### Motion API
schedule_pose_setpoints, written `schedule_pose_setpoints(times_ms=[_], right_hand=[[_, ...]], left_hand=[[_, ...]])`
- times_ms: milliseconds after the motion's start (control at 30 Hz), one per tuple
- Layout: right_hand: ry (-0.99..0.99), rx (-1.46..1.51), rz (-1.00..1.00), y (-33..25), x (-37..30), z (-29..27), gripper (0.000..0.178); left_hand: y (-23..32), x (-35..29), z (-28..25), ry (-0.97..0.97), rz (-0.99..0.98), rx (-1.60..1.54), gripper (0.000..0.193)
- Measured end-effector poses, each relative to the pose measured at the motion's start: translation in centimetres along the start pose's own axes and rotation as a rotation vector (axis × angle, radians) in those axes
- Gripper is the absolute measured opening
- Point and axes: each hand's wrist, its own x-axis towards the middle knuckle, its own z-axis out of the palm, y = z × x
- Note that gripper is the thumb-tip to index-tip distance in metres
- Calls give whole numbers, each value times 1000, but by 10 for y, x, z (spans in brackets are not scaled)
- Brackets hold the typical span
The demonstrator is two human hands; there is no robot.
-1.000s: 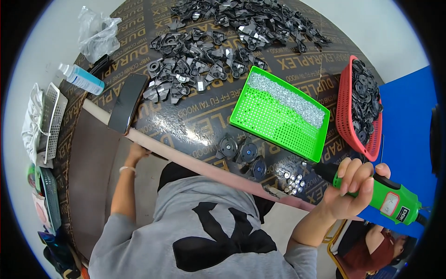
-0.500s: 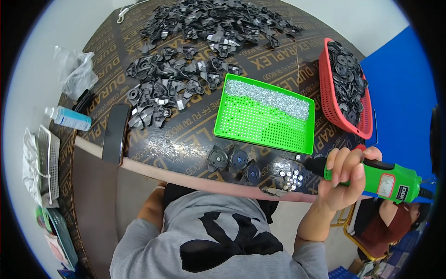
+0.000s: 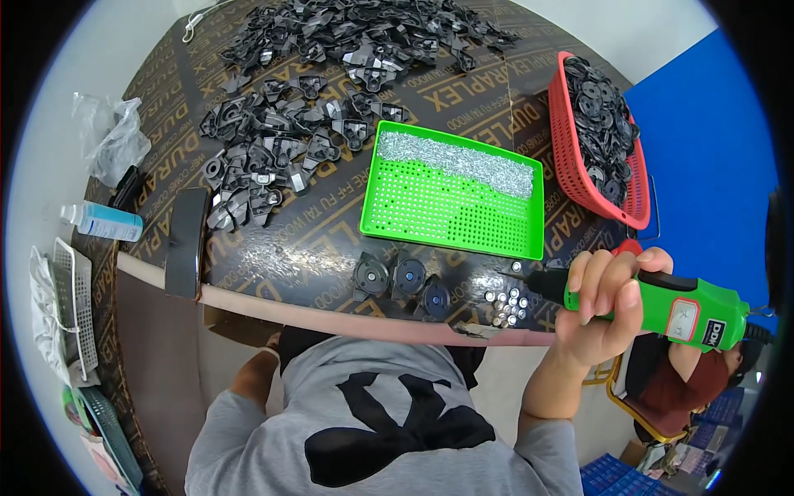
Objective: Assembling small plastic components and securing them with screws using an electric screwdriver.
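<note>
My right hand (image 3: pixel 608 302) is closed round a green and black electric screwdriver (image 3: pixel 682 310), held sideways above the table's right front edge. Its dark nose points left, close to a small silver cylindrical part (image 3: pixel 516 266). Below the nose lies a cluster of several silver cylindrical parts (image 3: pixel 506 306). Three dark assemblies with round discs (image 3: pixel 409 277) sit left of them. My left hand (image 3: pixel 273 341) is down at the table's front edge, by my lap; its fingers are hidden, so what it holds does not show.
A green perforated tray (image 3: pixel 463 240) holds many small silver screws. Behind it, to the left, black plastic parts (image 3: pixel 331 41) are heaped. A red basket (image 3: pixel 571 165) of black discs stands right. Far left are a blue spray bottle (image 3: pixel 107 221) and a black box-like object (image 3: pixel 188 240). Another person (image 3: pixel 666 384) sits at right.
The whole view has shifted, so the table and its things appear slightly further left and higher. My right hand keeps its hold on the screwdriver.
</note>
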Motion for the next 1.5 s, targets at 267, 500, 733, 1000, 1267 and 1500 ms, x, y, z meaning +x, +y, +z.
schedule_pose_setpoints(times_ms=[267,500,733,1000,1267,1500], right_hand=[[20,-7,4,7,5,-5,34],[7,-66,-79,23,19,-4,25],[87,-69,54,58,33,-12,28],[66,-55,10,58,36,-11,28],[65,-72,12,65,40,-11,29],[86,-203,41,76,45,-16,28]], left_hand=[[-19,-68,-43,-36,-9,24,29],[238,-67,-464,-462,443,-457,7],[385,-28,-501,410,640,-473,27],[422,-5,-489,371,556,-243,44],[425,0,-479,336,646,-278,30],[427,1,-479,357,795,-513,28]])
